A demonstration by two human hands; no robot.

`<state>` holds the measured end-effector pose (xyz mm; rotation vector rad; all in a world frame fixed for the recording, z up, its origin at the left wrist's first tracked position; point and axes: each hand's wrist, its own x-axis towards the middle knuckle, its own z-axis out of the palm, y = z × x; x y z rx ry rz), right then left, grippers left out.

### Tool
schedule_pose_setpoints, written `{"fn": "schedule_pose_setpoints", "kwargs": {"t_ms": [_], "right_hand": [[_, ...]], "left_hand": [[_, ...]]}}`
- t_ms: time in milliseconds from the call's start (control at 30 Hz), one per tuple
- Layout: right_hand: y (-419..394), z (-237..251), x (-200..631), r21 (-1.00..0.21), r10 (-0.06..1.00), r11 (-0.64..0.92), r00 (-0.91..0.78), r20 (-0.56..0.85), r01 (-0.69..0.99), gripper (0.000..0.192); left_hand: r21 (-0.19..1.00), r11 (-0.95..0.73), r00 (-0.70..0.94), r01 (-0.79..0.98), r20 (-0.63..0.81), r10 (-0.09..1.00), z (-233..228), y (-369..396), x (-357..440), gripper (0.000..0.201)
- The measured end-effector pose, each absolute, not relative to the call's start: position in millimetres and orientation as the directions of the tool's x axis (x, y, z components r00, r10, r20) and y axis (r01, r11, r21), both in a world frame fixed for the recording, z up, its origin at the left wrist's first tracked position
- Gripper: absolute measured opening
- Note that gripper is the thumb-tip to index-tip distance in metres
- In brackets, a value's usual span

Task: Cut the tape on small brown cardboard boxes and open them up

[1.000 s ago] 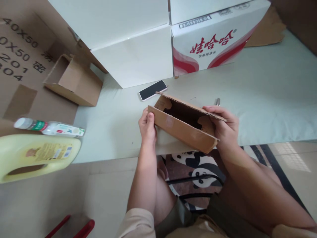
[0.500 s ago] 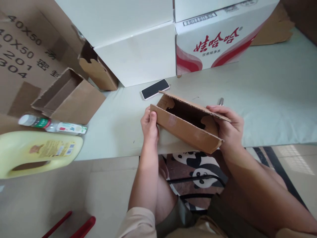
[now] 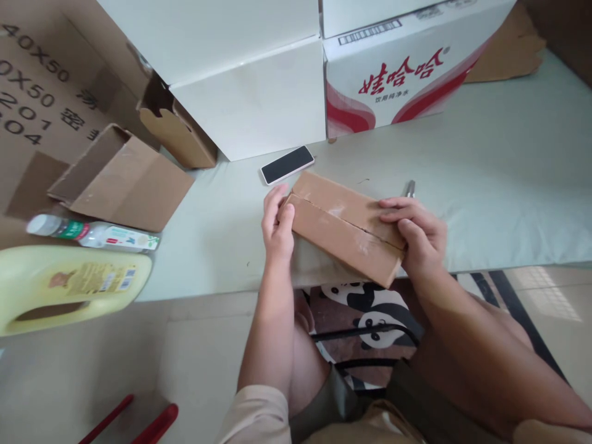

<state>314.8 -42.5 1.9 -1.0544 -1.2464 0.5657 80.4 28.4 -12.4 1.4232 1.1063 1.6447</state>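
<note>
A small brown cardboard box (image 3: 342, 228) rests at the near edge of the pale green table (image 3: 485, 166), its lid folded down flat. My left hand (image 3: 276, 225) grips its left end, thumb on the front wall. My right hand (image 3: 419, 237) holds the right end, fingers pressing on the lid. A phone (image 3: 287, 164) lies face up just behind the box.
Two open cardboard boxes (image 3: 123, 182) sit at the left by a large flat carton. White boxes (image 3: 240, 80) and a red-printed carton (image 3: 393, 74) stand at the back. A water bottle (image 3: 92, 234), a yellow jug (image 3: 69, 287) and red handles (image 3: 148, 422) lie left.
The box lid, raised before, is now folded shut under my right fingers. An open box at the left has shifted nearer, and a second small box has come into view behind it.
</note>
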Motion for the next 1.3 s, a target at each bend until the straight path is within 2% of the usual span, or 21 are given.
{"fn": "schedule_pose_setpoints", "kwargs": {"t_ms": [100,200,267,400,467,567,633,733,833,900,967,1100,1200,1267,1300], "right_hand": [[-43.4,3.3,314.1,-0.867,0.835,0.451,0.242,0.494,0.212,0.025],[-43.2,-1.5,317.5,-0.874,0.845,0.445,0.231,0.482,0.194,0.030],[-41.5,-9.0,322.4,-0.886,0.839,0.437,0.285,0.464,0.155,0.036],[-37.7,-25.8,331.8,-0.934,0.837,0.309,0.416,0.357,0.179,0.032],[-37.9,-30.2,331.1,-0.950,0.885,0.237,0.358,0.297,0.203,0.033],[-41.2,-29.3,321.2,-0.938,0.948,0.279,0.095,0.303,0.206,0.039],[-44.2,-25.0,312.4,-0.909,0.932,0.361,-0.061,0.356,0.207,0.041],[-48.3,-16.0,303.8,-0.858,0.894,0.447,-0.146,0.423,0.253,0.042],[-50.7,-7.6,303.2,-0.813,0.864,0.501,-0.132,0.485,0.296,0.045],[-51.4,-3.8,305.2,-0.795,0.849,0.524,-0.115,0.516,0.305,0.046],[-51.8,-1.7,307.2,-0.791,0.840,0.531,-0.069,0.538,0.303,0.046],[-53.6,2.4,309.6,-0.781,0.806,0.545,0.064,0.588,0.304,0.054],[-54.7,5.6,311.4,-0.763,0.800,0.523,0.089,0.593,0.379,0.045],[-54.1,5.2,312.1,-0.763,0.812,0.489,0.099,0.575,0.424,0.035],[-53.3,4.1,312.2,-0.770,0.819,0.474,0.106,0.563,0.427,0.032]], "left_hand": [[0.897,-0.425,-0.106,0.123,0.438,0.893,-6.5,27.3,78.7,0.033],[0.904,-0.404,-0.109,0.137,0.419,0.901,-3.3,27.6,76.3,0.032],[0.917,-0.380,-0.125,0.120,0.393,0.911,-3.7,29.6,71.4,0.030],[0.957,-0.287,-0.317,-0.031,0.263,0.911,-9.5,36.6,53.5,0.025],[0.965,-0.223,-0.425,-0.140,0.145,0.893,-14.3,39.5,45.1,0.027],[0.962,-0.109,-0.453,-0.249,-0.016,0.891,-23.9,41.5,41.5,0.032],[0.953,-0.008,-0.383,-0.302,-0.114,0.917,-31.3,41.1,46.0,0.036],[0.929,0.162,-0.191,-0.332,-0.235,0.953,-39.9,37.9,57.9,0.053],[0.942,0.247,0.021,-0.227,-0.248,0.968,-42.2,32.3,68.9,0.070],[0.965,0.245,0.125,-0.093,-0.233,0.964,-40.4,28.2,74.0,0.072],[0.972,0.235,0.192,0.006,-0.232,0.953,-37.9,24.2,77.2,0.070],[0.971,0.235,0.335,0.041,-0.234,0.913,-37.4,18.2,78.5,0.066],[0.961,0.198,0.478,0.194,-0.269,0.836,-44.2,17.6,78.8,0.053],[0.944,0.143,0.461,0.297,-0.273,0.844,-49.0,19.0,80.6,0.041],[0.943,0.109,0.392,0.314,-0.234,0.890,-49.9,19.8,81.7,0.039]]}}
